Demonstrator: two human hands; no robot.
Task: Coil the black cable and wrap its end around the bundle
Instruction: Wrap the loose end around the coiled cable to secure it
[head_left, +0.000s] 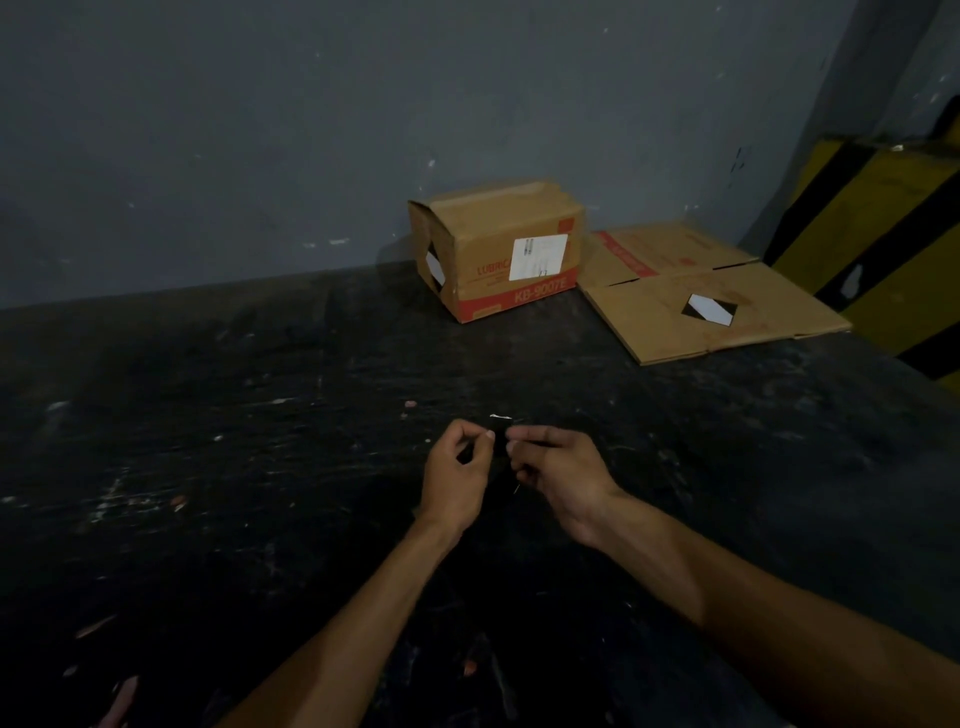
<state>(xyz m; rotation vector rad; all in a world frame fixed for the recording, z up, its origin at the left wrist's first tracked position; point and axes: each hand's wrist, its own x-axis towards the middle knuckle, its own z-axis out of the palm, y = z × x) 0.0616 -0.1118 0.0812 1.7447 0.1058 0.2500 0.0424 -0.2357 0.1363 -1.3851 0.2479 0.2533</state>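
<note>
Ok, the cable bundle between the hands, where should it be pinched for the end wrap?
Probably at its middle. The black cable bundle sits dark and small between the left hand and right hand; pinch across it from the left, leaving the right side free. The coil's detail is too dark to read.

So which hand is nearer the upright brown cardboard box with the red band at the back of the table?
Right, though only slightly. The right hand sits almost straight in front of the brown cardboard box; the left hand is beside it, further to the box's left.
</note>
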